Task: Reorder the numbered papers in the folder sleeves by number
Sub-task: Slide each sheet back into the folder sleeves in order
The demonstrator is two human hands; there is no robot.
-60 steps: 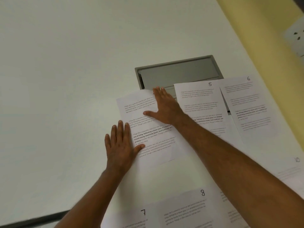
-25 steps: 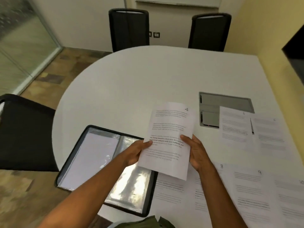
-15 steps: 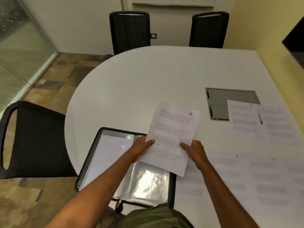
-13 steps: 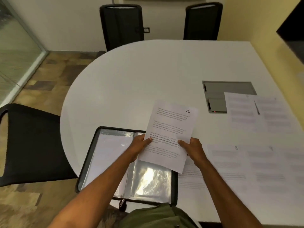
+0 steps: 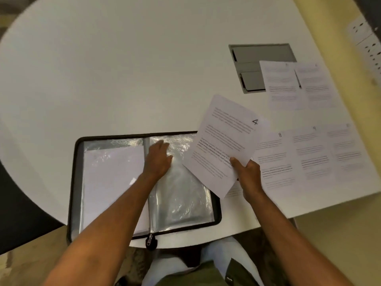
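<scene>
A: Where does the sorting stand?

B: Partway, I'd judge. The right hand (image 5: 248, 172) pinches paper 4 (image 5: 223, 144) by its lower edge, thumb on top, holding it tilted above the table (image 5: 123, 69) at about 3 o'clock from the open folder (image 5: 74, 178). The left hand (image 5: 158, 159) lies with fingers extended on the right-page sleeve (image 5: 181, 195), which looks empty.

A: So 4 goes in there?

B: Likely. The left-page sleeve (image 5: 111, 178) already holds a white sheet, so some lower numbers may be filed. Left to do: 4, then the loose ones. Paper 8 (image 5: 274, 159) and paper 9 (image 5: 309, 153) lie at 3 o'clock, with another sheet (image 5: 346, 149) beside them and two more sheets (image 5: 299, 85) at 1 o'clock, partly covering the grey floor-box lid (image 5: 251, 58).

A: What can't you read?

B: The filed sheet's number, and the numbers on those three blurred sheets. A sheet under paper 4 is mostly hidden.
</scene>
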